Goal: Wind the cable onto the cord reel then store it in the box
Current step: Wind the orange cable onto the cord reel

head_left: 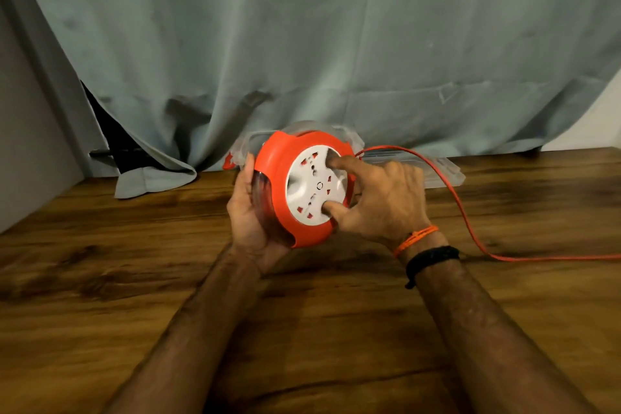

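Note:
An orange cord reel (275, 178) with a white socket face (311, 186) is held tilted above the wooden table (134, 262). My left hand (250, 222) cups its clear back side from the left. My right hand (379, 202) presses a finger and the thumb into two recesses of the white face. An orange cable (460, 208) leaves the reel's right side, arcs over the table and runs off the right edge. A clear plastic box (447, 171) with a red latch lies behind the reel, partly hidden by it.
A grey-green curtain (302, 44) hangs behind the table, its hem resting on the far edge. A grey wall (27, 144) closes the left side. Orange and black bands circle my right wrist (426, 249).

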